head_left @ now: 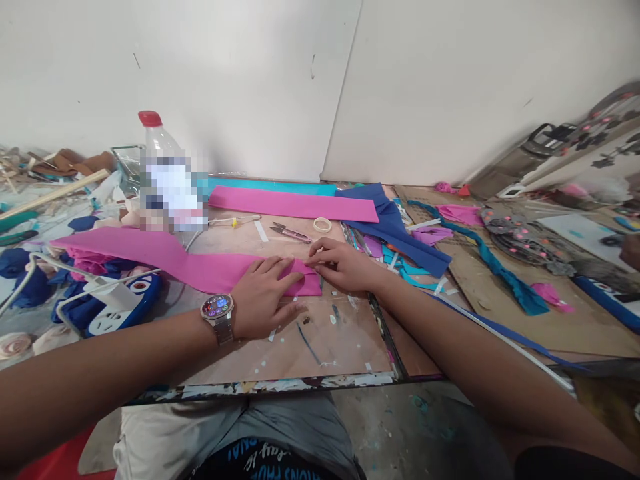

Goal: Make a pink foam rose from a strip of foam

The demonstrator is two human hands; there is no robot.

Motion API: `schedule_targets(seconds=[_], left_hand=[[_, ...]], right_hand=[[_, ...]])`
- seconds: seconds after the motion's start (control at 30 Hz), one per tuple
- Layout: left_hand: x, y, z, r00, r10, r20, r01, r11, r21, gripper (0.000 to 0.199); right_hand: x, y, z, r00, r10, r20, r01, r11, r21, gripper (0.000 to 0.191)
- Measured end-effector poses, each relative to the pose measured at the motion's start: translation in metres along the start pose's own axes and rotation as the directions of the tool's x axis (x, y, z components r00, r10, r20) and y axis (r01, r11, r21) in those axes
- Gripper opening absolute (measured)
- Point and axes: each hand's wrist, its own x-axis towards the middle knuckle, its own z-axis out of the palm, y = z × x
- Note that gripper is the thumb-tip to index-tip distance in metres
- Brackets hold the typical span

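Note:
A long pink fabric strip (215, 270) lies across the table in front of me, its left part spreading over other items. My left hand (267, 290), a watch on its wrist, rests flat on the strip with fingers spread. At the strip's right end, my right hand (337, 263) has its thumb and fingertips closed on the edge, where the cloth appears folded; the fingers partly hide the grip. Just beyond the hands lie thread snips (290, 232) and a cream-coloured ring (321, 225), perhaps a tape roll. A second, flat pink strip (295, 203) lies behind them.
Blue fabric (400, 233) and a teal strip (493, 267) lie to the right. On the left are a power strip (120, 310) with white cables and dark blue fabric pieces (17, 273). A red-capped bottle (163, 140) stands by the white wall (250, 80).

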Motion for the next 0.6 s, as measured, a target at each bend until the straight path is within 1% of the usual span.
schedule_targets(seconds=[0.1,0.23,0.37,0.6], left_hand=[[0.0000,-0.0008,0.0007,1.000,0.007,0.000,-0.007,1.000,-0.016,0.057],[0.0011,-0.0010,0.0004,0.999,0.019,0.028,-0.018,0.999,-0.036,0.056],[0.0019,-0.0002,0.0000,0.999,0.017,0.034,-0.016,0.999,-0.031,0.059],[0.0024,0.0006,-0.0011,0.999,0.015,0.036,-0.013,0.999,-0.033,0.058]], right_hand=[[-0.0005,0.0015,0.0001,1.000,-0.012,0.008,0.012,1.000,0.000,0.030],[-0.0016,0.0039,0.0002,1.000,-0.022,0.015,0.021,1.000,0.004,0.037],[-0.0032,0.0064,-0.0008,1.000,-0.014,0.016,0.014,0.999,0.040,0.035],[-0.0027,0.0078,-0.0076,0.996,-0.049,0.079,0.044,0.997,0.069,0.032]])
